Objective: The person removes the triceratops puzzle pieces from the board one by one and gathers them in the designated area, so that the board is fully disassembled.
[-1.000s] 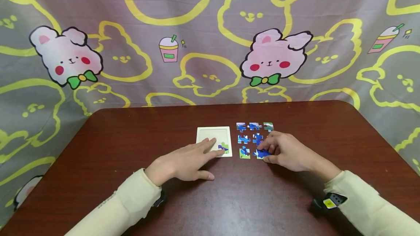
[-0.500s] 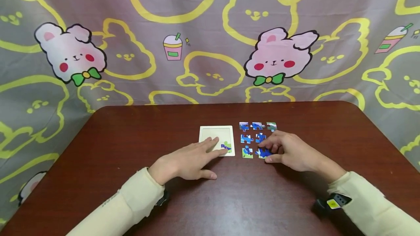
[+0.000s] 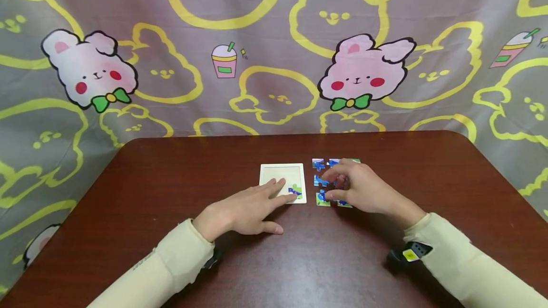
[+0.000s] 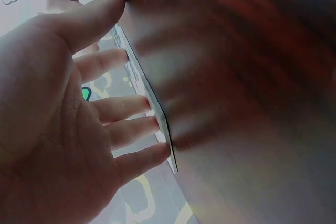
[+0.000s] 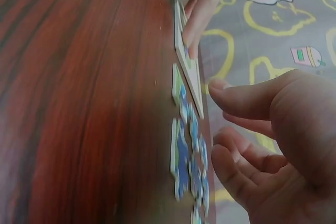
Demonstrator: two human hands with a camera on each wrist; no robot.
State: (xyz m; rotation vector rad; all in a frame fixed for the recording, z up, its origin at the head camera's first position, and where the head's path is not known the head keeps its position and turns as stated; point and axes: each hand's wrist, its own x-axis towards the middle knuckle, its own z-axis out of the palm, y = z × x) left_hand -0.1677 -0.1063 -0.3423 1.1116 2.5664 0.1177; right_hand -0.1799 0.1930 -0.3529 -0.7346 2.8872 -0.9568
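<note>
The left hand (image 3: pixel 244 210) lies with straight, spread fingers on a cream puzzle tray (image 3: pixel 276 173). Placed pieces with green and blue print (image 3: pixel 296 187) show in the tray's near right corner, partly under its index finger. In the left wrist view its fingertips (image 4: pixel 163 150) rest along the tray. The right hand (image 3: pixel 364 187) hovers over loose jigsaw pieces (image 3: pixel 318 163) to the tray's right, covering several of them. From the right wrist view, its thumb (image 5: pixel 236 98) and bent fingers stand apart with nothing between them, above blue and green pieces (image 5: pixel 181 156) flat on the table.
The dark reddish-brown table (image 3: pixel 205 160) reaches back to a hanging cloth (image 3: pixel 274 46) printed with yellow outlines and rabbits. A dark device with a yellow label (image 3: pixel 411 255) sits at the right wrist, below the cream sleeve (image 3: pixel 454 246).
The right hand has lifted off the near right loose piece and shifted left and slightly away, over the middle of the loose pieces. The left hand stays on the tray.
</note>
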